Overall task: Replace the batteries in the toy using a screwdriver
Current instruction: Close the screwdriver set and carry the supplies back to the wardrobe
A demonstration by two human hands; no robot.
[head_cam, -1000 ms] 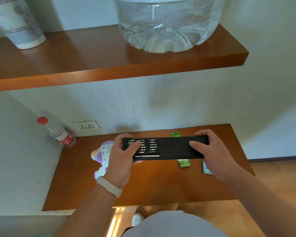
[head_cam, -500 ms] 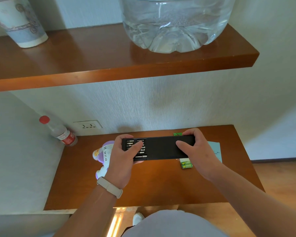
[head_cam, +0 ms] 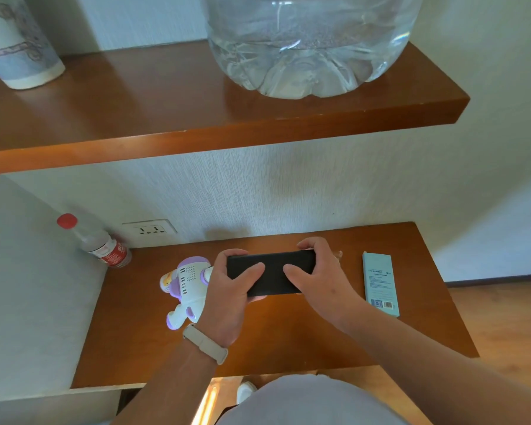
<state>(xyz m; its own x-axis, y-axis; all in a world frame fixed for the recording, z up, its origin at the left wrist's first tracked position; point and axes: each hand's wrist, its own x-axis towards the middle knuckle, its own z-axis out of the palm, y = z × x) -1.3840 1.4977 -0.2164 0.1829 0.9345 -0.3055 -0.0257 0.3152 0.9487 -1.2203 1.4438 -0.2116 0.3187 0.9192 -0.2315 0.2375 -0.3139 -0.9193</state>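
A white and purple toy (head_cam: 187, 283) lies on the wooden counter (head_cam: 288, 342), partly hidden behind the left hand (head_cam: 227, 299). Just beside it, both hands hold a closed black case (head_cam: 272, 273) level over the counter. The left hand and right hand (head_cam: 316, 280) each have fingers curled round one end, thumbs on top. A pale blue box (head_cam: 380, 283) lies further right, and a red-capped bottle (head_cam: 101, 245) stands back left.

Beige flat strap (head_cam: 205, 343) on my wrist, just behind left grip (head_cam: 227, 289), lower centre-left of frame. Left forearm (head_cam: 172, 384) and right forearm (head_cam: 426, 357) bare. Pale grey garment (head_cam: 304, 400) bottom centre. White shoe (head_cam: 246, 391) tip left of it.
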